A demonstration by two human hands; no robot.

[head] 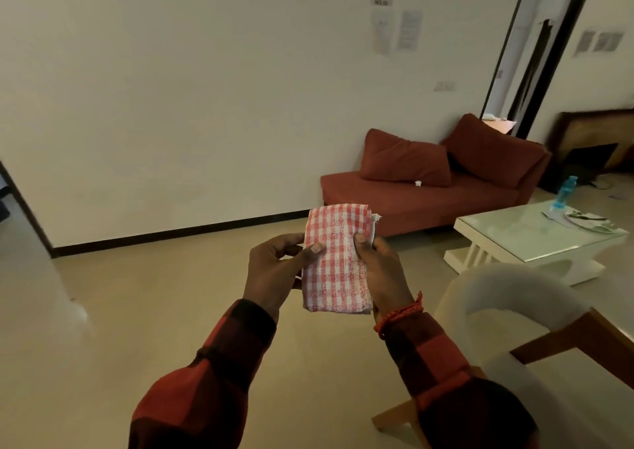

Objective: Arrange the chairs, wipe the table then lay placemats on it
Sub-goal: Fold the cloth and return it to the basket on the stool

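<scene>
From the head view, you hold a folded red-and-white checked cloth [338, 259] up in front of you with both hands. Your left hand [274, 270] grips its left edge, thumb laid across the front and fingers curled behind. Your right hand [380, 273] grips the right edge the same way, thumb on the checks, fingers wrapped round the back. The cloth stands upright between the two hands, well above the floor [137, 311]. A red thread band [399, 314] circles your right wrist, and both sleeves are red and dark check.

Just below and to the right of your right hand sits a chair [514, 311] with a pale curved back and wooden legs. Further right of that hand is a white table [535, 239] with a glass top, carrying a blue bottle [566, 191] and some papers [586, 222]. Beyond the cloth, against the wall, stands a red sofa [435, 184] with two cushions.
</scene>
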